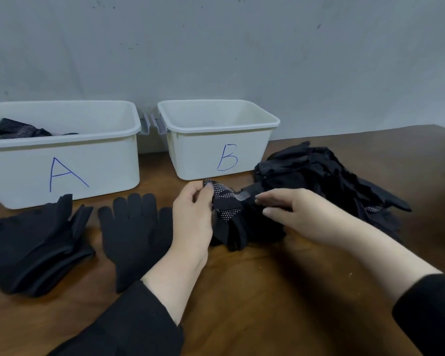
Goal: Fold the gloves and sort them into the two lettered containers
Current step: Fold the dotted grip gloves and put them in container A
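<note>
Your left hand (190, 214) sits just left of the frame's centre, its fingers (208, 187) curled and pinching the upper edge of a black dotted glove (225, 201), thumb and forefinger closed on the fabric. Your right hand (296, 211) comes in from the right, its fingers (263, 200) stretched out nearly straight and lying on the same glove's darker cuff side; whether they actually grip it or only press on it you cannot tell from this view. The glove is bunched between both hands, its white grip dots facing up, and its lower part rests on the bench (267, 291).

Just beyond your right hand, toward the right of the frame, lies a loose heap of black gloves (319, 170), touching the one you hold. To the left of your left wrist a plain black glove (134, 235) lies flat, fingers pointing away from you. Farther left, at the frame's left edge, sits a stack of folded black gloves (34, 250).

Behind these, against the grey wall (242, 47), stand two white containers side by side. The container marked A (62, 160), upper left, has dark dotted gloves (18, 129) in it. The container marked B (216, 150), upper centre, stands just behind the glove in your hands; its inside is mostly hidden. Black sleeves cover both your forearms at the bottom of the frame.
</note>
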